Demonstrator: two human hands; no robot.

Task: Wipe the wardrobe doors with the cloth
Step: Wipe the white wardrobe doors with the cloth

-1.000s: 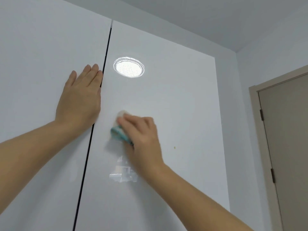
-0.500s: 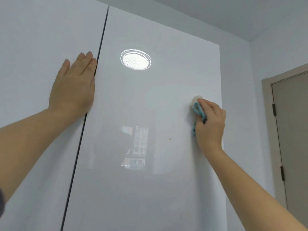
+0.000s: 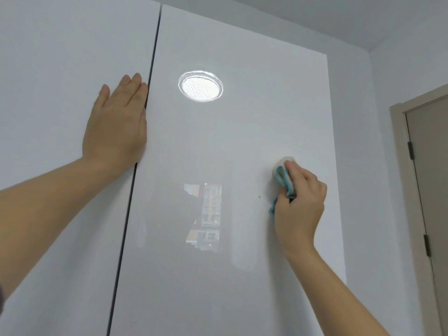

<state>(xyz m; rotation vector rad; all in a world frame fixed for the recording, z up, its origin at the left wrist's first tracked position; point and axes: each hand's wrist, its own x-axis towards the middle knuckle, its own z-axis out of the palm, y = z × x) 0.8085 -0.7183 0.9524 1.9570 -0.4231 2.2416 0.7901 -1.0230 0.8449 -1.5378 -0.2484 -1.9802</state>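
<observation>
On the right door of the wardrobe, near its right edge: cloth, white and teal, bunched, pressed to the glossy panel. Right hand grips it, fingers curled over the wad, a teal end hanging under the palm.
Speck, yellowish, just left of the cloth.
Left hand: flat on the left door, fingers straight and close together, index finger along the dark gap between the doors.
Lamp reflection, round, and window reflection on the right door.
Room door, far right.
</observation>
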